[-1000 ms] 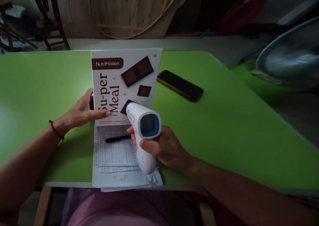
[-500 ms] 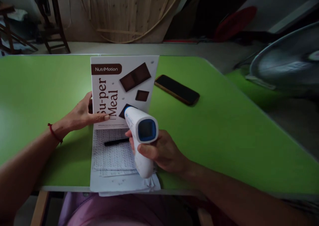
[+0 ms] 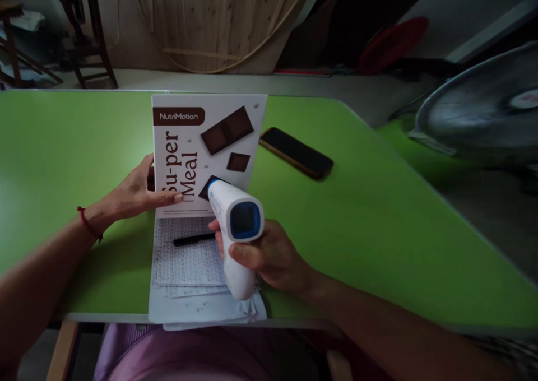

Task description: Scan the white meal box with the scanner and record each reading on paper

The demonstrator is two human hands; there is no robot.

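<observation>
My left hand [image 3: 140, 186] grips the left side of a white box [image 3: 218, 171] printed "NutriMotion Su-per Meal", thumb on its front and the other fingers hidden behind. The box stands upright with its printed face toward me. In my right hand [image 3: 269, 255] is a white and blue infrared thermometer [image 3: 235, 213], its fingers wrapped around the handle. Its nose points at the box's lower front; whether the two touch I cannot tell. The small screen faces me and looks dark. Below the box lie handwritten sheets [image 3: 189, 263] with a black pen [image 3: 194, 239] on them.
A dark phone [image 3: 296, 152] lies on the green table [image 3: 357, 230], right of the box. Beyond the table's right edge stands a large round metal object [image 3: 479, 101]. A wooden chair [image 3: 90, 45] is at the back left, and a red round object [image 3: 393, 43] at the back right.
The whole view has shifted slightly. Both hands, the box and the thermometer keep the same positions relative to each other.
</observation>
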